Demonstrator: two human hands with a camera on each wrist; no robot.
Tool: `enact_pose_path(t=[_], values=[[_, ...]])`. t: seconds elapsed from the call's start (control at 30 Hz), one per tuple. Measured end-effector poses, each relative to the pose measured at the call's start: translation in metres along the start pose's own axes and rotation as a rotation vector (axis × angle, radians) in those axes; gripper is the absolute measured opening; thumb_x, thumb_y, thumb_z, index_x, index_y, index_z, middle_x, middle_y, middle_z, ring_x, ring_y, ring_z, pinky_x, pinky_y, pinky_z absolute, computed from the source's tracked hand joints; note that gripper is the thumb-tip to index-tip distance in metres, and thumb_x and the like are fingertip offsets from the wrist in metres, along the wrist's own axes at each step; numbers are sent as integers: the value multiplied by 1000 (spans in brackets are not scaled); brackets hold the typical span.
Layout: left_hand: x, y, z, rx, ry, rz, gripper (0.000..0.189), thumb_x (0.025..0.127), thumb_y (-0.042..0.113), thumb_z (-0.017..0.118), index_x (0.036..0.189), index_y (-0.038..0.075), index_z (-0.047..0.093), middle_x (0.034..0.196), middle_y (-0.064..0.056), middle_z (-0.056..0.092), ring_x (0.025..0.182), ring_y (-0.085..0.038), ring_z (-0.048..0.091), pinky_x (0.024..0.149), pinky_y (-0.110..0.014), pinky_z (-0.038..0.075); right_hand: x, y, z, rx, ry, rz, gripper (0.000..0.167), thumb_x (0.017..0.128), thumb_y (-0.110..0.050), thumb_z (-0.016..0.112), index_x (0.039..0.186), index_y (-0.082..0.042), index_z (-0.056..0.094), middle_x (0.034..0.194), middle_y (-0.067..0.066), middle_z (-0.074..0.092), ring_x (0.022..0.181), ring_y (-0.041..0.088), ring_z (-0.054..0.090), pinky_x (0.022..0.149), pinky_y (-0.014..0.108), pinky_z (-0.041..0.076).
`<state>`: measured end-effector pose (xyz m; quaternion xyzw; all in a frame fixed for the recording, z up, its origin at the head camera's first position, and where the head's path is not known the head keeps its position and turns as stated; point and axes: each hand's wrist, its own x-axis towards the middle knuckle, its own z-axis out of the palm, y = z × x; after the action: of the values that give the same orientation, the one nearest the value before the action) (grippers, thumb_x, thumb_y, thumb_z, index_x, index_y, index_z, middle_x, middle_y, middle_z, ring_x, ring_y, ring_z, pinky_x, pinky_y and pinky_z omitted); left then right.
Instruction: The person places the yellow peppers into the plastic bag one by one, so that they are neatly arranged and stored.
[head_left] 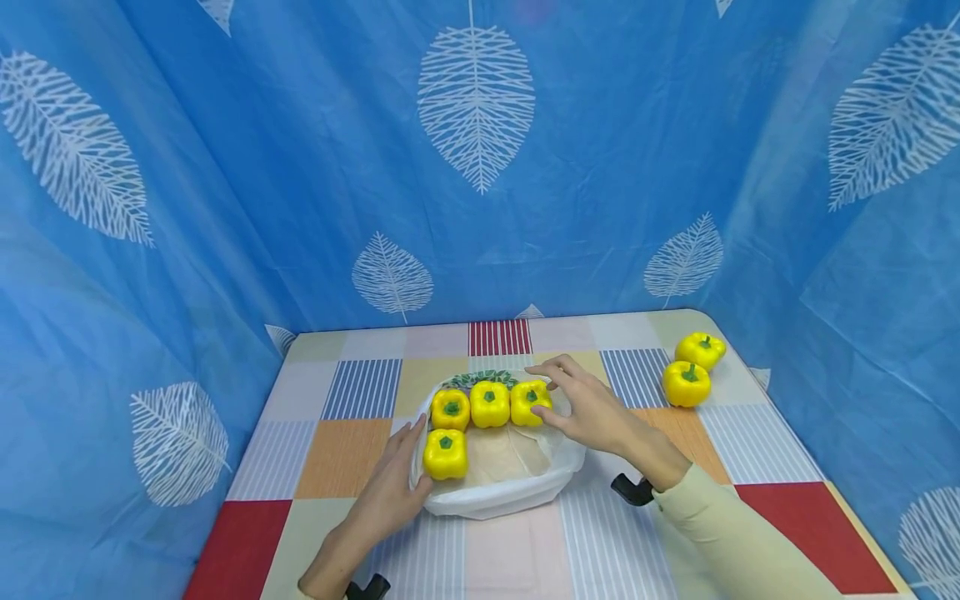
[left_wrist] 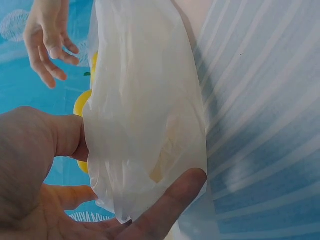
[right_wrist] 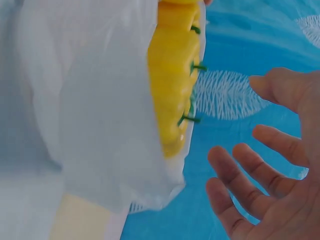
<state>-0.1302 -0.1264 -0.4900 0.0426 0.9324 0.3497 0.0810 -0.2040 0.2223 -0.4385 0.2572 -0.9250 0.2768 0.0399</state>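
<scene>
A white plastic bag (head_left: 510, 502) stands on the table with its mouth open upward. Several yellow bell peppers (head_left: 490, 405) sit inside along its left and far sides, green stems up. My left hand (head_left: 390, 487) rests against the bag's left side, its fingers along the outer wall; in the left wrist view the thumb (left_wrist: 70, 135) lies at the rim. Over the rightmost pepper in the bag (head_left: 529, 403) my right hand (head_left: 588, 408) hovers with spread fingers. The right wrist view shows that hand (right_wrist: 272, 170) apart from the peppers, holding nothing.
Two more yellow bell peppers (head_left: 686, 384) lie close together on the table's right side, near its far corner. A patchwork checked cloth (head_left: 345, 458) covers the table. Blue curtains with white leaf prints (head_left: 480, 250) hang behind and at both sides.
</scene>
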Motion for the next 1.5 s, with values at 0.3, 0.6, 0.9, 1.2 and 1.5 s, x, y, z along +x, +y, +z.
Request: enact_pose_path(t=[0.3,0.6,0.9,1.2,1.5], values=[[0,3,-3,-9,-5,-1,97,100,9,80,185,16,34,186,-32,36,166,-60,48,125,-82,49,-10,25,-10,-4,49,58,58,107,-19,85,161,-10,66,153,16,66,125,34,77,103,59,71],[2,3,-4,-16,-10,-2,98,99,7,80,185,15,34,186,-32,36,166,-60,47,125,-81,49,-21,50,-22,-27,113,101,56,107,-17,84,160,-8,66,152,21,67,126,40,77,103,63,70],[2,4,-7,-22,-5,12,98,98,4,79,185,16,34,186,-33,35,166,-62,46,121,-84,50,-36,71,-34,-58,158,184,56,109,-19,82,161,-5,65,155,25,62,134,47,70,112,70,65],[4,6,-8,-16,-7,14,98,98,5,78,185,15,34,186,-33,35,165,-62,48,121,-83,50,-51,89,-42,-86,228,245,56,107,-16,82,160,-5,65,159,28,57,144,52,61,121,78,55],[4,5,-6,-12,-1,27,97,99,5,78,184,15,35,185,-33,37,164,-61,50,120,-82,52,-68,114,-49,-96,315,265,62,101,-8,87,158,-2,64,161,35,53,145,58,51,116,85,49]])
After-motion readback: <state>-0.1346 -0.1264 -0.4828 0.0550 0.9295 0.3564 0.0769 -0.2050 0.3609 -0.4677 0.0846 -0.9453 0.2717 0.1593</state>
